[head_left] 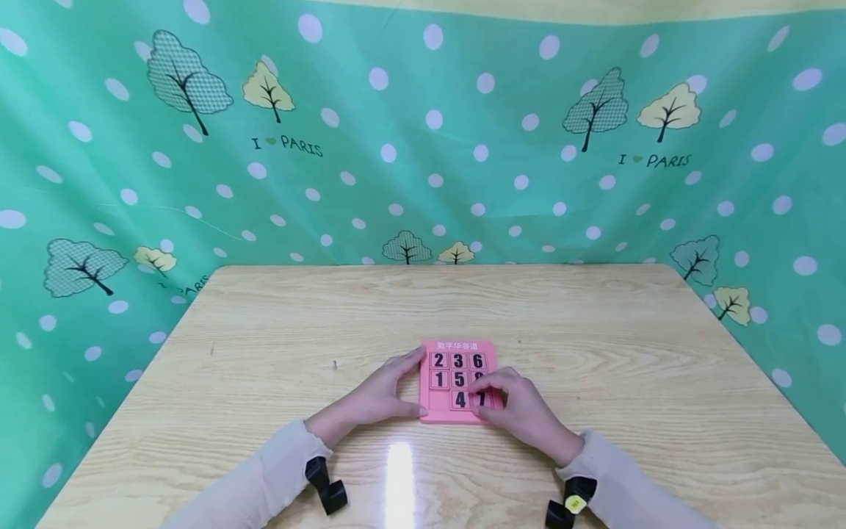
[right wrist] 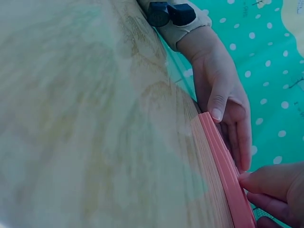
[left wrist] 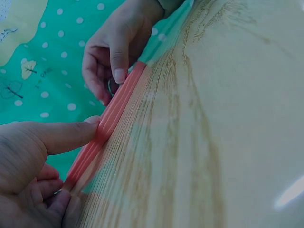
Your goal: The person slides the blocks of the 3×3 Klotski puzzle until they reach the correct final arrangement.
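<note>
A pink sliding number puzzle (head_left: 457,420) lies flat on the table, numbered tiles in its frame. The top row reads 2, 3, 6; below are 1, 5 and a partly covered tile, then a bare slot at bottom left, 4 and 7. My left hand (head_left: 378,393) holds the frame's left side, fingers by the upper corner and thumb at the lower one. In the left wrist view its thumb (left wrist: 71,135) lies against the pink edge. My right hand (head_left: 522,408) reaches over the right side, bent fingers touching the right-hand tiles, thumb near the 7.
The light wood-grain table (head_left: 297,316) extends around the puzzle. A green dotted cloth (head_left: 463,184) with printed trees hangs behind it and at the sides. Black wrist devices (head_left: 325,485) sit on both sleeves. A bright reflection shows on the tabletop in front.
</note>
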`<state>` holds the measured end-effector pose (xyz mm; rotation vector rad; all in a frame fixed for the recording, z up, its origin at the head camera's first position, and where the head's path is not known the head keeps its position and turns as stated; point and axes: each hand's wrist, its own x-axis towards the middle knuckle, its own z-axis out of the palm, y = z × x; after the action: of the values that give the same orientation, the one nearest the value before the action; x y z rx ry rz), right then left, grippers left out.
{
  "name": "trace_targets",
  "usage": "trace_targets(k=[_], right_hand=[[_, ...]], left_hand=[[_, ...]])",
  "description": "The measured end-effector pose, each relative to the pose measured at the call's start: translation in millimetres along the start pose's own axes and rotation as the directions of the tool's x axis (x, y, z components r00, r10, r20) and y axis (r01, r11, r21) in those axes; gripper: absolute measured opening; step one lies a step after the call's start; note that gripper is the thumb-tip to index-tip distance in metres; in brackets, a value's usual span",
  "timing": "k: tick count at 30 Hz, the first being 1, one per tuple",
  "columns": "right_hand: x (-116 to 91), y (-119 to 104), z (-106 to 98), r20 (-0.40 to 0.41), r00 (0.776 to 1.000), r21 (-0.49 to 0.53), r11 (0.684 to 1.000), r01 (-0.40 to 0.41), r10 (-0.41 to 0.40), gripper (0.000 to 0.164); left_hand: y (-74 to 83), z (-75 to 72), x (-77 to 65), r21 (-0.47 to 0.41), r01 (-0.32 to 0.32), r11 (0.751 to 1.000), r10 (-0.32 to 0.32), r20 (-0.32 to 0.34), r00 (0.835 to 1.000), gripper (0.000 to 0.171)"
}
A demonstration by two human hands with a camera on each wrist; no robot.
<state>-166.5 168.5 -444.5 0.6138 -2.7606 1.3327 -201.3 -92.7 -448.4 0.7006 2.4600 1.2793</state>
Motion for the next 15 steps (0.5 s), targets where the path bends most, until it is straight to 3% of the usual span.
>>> trace_targets(k=[15], right_hand=[[3.0, -4.7, 0.9, 0.014, 0.999, 0.006, 0.999, -0.038, 0.038, 0.026]], left_hand=[[-0.5, -0.2, -1.5, -0.025, -0.009, 1.000, 0.009, 0.003, 1.000, 0.097]])
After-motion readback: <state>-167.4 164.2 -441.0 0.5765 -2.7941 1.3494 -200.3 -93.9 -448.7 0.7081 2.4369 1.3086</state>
